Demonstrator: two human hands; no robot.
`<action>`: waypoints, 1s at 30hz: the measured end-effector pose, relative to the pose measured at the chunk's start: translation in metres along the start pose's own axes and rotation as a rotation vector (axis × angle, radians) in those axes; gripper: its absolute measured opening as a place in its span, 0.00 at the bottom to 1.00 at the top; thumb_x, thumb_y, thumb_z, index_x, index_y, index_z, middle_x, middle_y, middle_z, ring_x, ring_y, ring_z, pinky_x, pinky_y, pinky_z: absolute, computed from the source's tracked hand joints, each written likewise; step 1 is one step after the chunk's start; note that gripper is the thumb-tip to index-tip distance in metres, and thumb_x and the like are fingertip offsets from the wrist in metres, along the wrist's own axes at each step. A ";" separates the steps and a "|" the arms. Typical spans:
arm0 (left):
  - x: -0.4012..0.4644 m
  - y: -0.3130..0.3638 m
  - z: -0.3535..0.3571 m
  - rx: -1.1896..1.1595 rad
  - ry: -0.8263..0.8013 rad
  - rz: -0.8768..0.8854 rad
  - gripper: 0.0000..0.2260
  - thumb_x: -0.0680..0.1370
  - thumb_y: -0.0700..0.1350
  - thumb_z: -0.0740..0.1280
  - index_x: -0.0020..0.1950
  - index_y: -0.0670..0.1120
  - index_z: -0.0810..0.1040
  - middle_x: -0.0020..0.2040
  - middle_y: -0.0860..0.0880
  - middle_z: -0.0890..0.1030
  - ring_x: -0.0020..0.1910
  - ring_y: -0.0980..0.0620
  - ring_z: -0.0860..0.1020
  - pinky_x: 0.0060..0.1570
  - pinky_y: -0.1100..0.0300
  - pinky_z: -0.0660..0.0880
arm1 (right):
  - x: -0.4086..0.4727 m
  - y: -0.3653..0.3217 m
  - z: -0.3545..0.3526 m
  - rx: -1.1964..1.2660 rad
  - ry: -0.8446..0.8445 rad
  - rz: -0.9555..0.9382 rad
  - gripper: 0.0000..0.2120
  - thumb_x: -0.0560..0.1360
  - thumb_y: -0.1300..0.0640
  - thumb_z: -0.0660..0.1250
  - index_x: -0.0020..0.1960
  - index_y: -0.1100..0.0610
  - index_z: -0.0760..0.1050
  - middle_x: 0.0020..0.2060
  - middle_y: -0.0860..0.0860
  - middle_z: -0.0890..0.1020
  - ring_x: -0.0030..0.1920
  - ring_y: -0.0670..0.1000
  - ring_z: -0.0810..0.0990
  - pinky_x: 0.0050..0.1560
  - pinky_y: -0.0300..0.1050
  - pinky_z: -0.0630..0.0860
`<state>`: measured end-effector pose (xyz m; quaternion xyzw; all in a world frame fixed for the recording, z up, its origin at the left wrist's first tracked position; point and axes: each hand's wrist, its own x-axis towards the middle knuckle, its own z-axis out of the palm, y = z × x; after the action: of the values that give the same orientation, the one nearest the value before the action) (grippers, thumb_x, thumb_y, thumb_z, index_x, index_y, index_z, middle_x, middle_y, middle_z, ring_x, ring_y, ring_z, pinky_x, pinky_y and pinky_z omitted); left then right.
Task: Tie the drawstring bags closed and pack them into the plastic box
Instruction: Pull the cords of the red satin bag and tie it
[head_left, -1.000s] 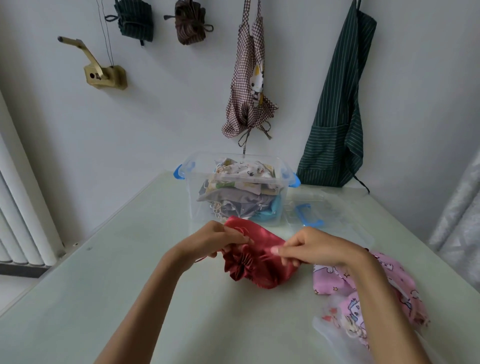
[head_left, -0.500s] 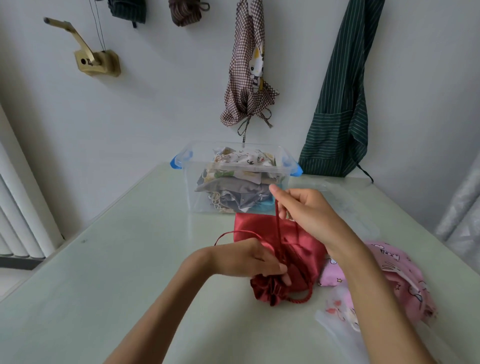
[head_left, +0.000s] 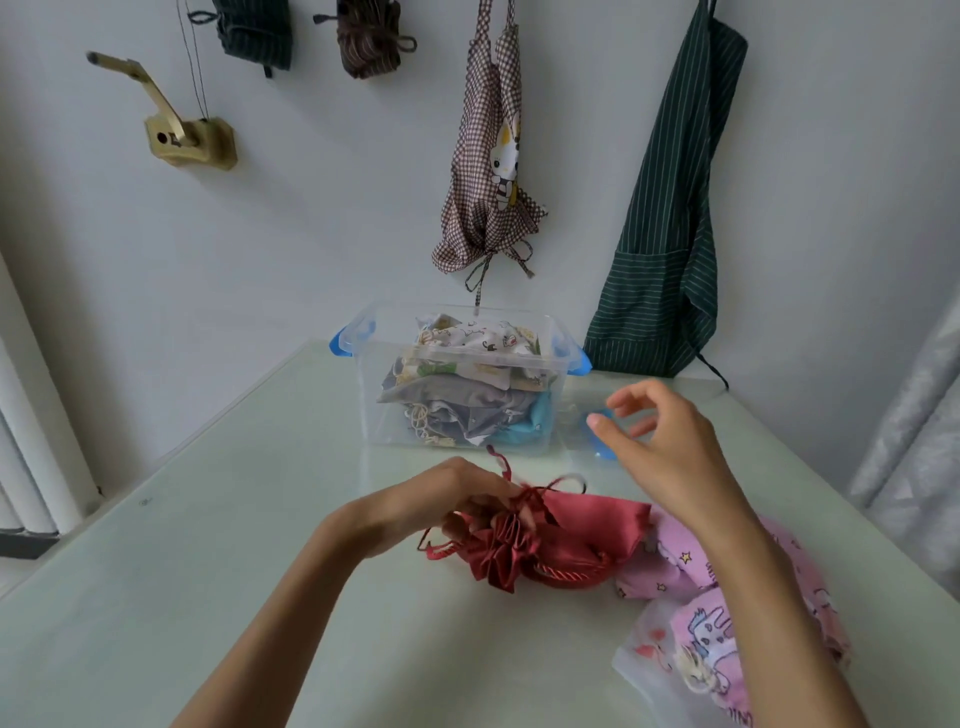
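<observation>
Cord released! The right hand (head_left: 670, 447) has let go and hovers empty, fingers loosely curled, while the left hand (head_left: 457, 512) pinches the red bag (head_left: 561, 540)'s gathered neck on the bench (head_left: 234, 519), near the plastic box (head_left: 457, 384). Knot probably next.

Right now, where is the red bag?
In the head view the red bag lies on the table near the middle, held at its gathered mouth by the left hand, just left of the pink bag.
</observation>
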<state>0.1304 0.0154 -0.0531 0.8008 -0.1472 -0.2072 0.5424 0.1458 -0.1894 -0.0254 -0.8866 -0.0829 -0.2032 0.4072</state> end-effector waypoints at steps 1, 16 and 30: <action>0.001 0.000 -0.001 -0.025 0.034 -0.014 0.15 0.79 0.46 0.59 0.38 0.46 0.81 0.31 0.50 0.74 0.26 0.58 0.67 0.29 0.67 0.63 | -0.001 -0.001 -0.003 0.047 -0.069 -0.025 0.05 0.72 0.54 0.70 0.46 0.50 0.75 0.44 0.46 0.79 0.44 0.47 0.77 0.42 0.38 0.70; -0.004 -0.008 -0.020 -0.249 0.245 -0.077 0.10 0.78 0.45 0.63 0.40 0.46 0.80 0.35 0.51 0.78 0.34 0.56 0.75 0.36 0.65 0.73 | -0.014 -0.018 0.008 0.221 -0.493 -0.048 0.07 0.76 0.54 0.66 0.42 0.54 0.82 0.39 0.44 0.83 0.33 0.34 0.75 0.41 0.31 0.68; -0.006 -0.001 -0.010 -0.488 0.264 0.018 0.07 0.75 0.46 0.69 0.40 0.47 0.85 0.35 0.54 0.81 0.30 0.63 0.77 0.32 0.74 0.74 | -0.017 -0.039 -0.006 0.131 -0.411 -0.132 0.14 0.74 0.48 0.67 0.33 0.52 0.81 0.31 0.53 0.79 0.33 0.48 0.74 0.39 0.36 0.68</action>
<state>0.1305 0.0265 -0.0498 0.6654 -0.0280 -0.1254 0.7354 0.1163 -0.1675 -0.0026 -0.8736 -0.2351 -0.0387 0.4243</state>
